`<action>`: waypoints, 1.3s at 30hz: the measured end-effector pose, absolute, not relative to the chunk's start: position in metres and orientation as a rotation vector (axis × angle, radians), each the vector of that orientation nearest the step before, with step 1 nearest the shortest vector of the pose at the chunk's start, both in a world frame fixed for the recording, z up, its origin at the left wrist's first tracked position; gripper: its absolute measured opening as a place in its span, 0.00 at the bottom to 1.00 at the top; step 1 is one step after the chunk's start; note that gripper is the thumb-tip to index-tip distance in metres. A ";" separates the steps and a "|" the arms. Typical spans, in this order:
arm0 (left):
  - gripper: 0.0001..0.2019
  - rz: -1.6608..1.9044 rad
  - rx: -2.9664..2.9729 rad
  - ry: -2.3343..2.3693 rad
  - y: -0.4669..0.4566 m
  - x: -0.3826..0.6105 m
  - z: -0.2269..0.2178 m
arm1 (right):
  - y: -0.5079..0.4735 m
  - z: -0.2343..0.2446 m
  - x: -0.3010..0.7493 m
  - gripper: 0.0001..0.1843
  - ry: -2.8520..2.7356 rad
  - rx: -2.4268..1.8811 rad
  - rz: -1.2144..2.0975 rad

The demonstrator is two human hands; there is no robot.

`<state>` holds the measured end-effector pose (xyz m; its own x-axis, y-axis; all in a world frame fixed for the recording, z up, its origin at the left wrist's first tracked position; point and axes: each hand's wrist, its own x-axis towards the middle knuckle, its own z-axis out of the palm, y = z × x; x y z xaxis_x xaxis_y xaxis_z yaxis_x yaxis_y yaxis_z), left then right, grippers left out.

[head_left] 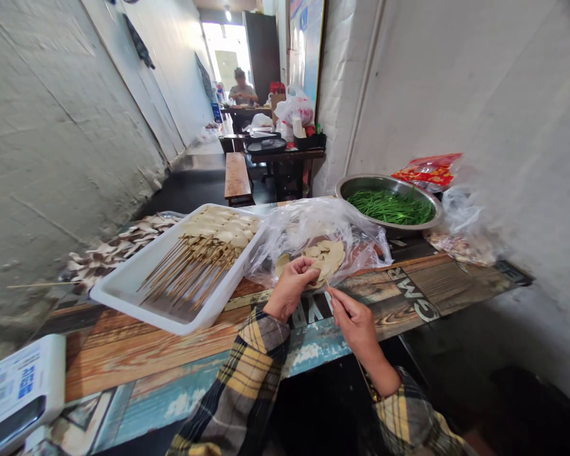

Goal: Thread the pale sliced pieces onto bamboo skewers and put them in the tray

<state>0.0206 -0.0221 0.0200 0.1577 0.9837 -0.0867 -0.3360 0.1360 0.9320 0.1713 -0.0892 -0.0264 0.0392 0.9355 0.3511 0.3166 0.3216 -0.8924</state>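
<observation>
My left hand [292, 285] is closed in a pinch on a pale round slice [312, 273] at the mouth of a clear plastic bag [313, 231] that holds more such slices [330, 253]. My right hand [354, 320] is closed on a thin bamboo skewer [329, 290], its tip pointing up toward the slice in the left hand. Both hands are over the near edge of a painted wooden table [171, 361]. A white tray [128, 282] to the left holds several loaded skewers [194, 256].
A steel bowl of green stalks [390, 204] stands at the back right, with a red packet [427, 170] and another clear bag [463, 234] beside it. Mushroom-like pieces [118, 244] lie left of the tray. A white scale [19, 389] sits at the near left. A person [241, 88] sits far down the aisle.
</observation>
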 end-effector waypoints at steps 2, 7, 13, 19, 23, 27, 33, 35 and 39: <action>0.14 1.178 0.943 0.903 -0.022 0.021 0.020 | -0.089 -0.027 0.172 0.18 -1.501 -1.187 0.714; 0.11 1.209 0.984 0.913 -0.023 0.022 0.021 | -0.088 -0.028 0.173 0.18 -1.511 -1.190 0.732; 0.12 1.214 1.007 0.942 -0.023 0.022 0.021 | -0.087 -0.028 0.172 0.19 -1.507 -1.220 0.783; 0.13 1.199 1.043 0.956 -0.023 0.023 0.021 | -0.086 -0.025 0.170 0.16 -1.474 -1.220 0.850; 0.13 1.173 1.058 0.969 -0.023 0.023 0.021 | -0.087 -0.023 0.170 0.14 -1.460 -1.229 0.850; 0.13 1.140 1.094 0.965 -0.024 0.024 0.022 | -0.086 -0.025 0.170 0.14 -1.431 -1.219 0.877; 0.13 1.050 1.178 0.946 -0.027 0.028 0.022 | -0.084 -0.028 0.171 0.13 -1.376 -1.198 0.887; 0.14 1.029 1.182 0.921 -0.029 0.029 0.023 | -0.084 -0.029 0.171 0.13 -1.353 -1.188 0.897; 0.19 1.042 1.107 0.860 -0.031 0.031 0.027 | -0.085 -0.028 0.171 0.13 -1.305 -1.165 0.922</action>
